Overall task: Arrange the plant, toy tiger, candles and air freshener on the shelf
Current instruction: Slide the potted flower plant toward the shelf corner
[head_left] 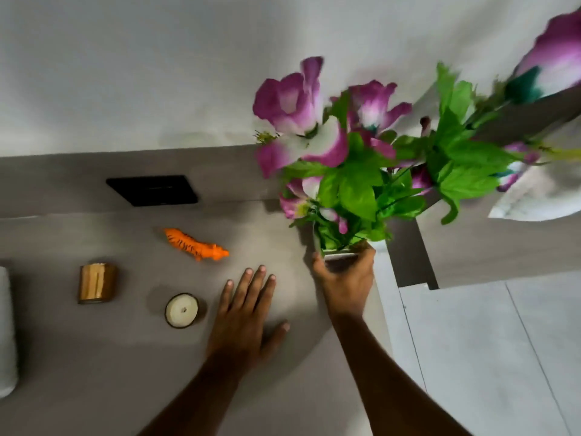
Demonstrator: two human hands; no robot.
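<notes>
My right hand (pixel 347 283) grips the white pot of the plant (pixel 355 171), a bunch of purple-and-white flowers with green leaves, at the right end of the grey shelf (pixel 110 357). My left hand (pixel 245 313) lies flat on the shelf, fingers spread, holding nothing. An orange toy tiger (pixel 196 243) lies on its side just beyond the left hand. A white candle (pixel 182 310) in a dark holder stands left of that hand. A gold-coloured candle jar (pixel 96 283) lies further left. A pale cylinder, possibly the air freshener (pixel 7 332), shows at the left edge, cut off.
A black rectangular panel (pixel 152 190) is set in the shelf's raised back strip. A white wall (pixel 141 67) rises behind. Right of the shelf's end the floor of pale tiles (pixel 490 347) lies below. The plant blurs and hides the far right corner.
</notes>
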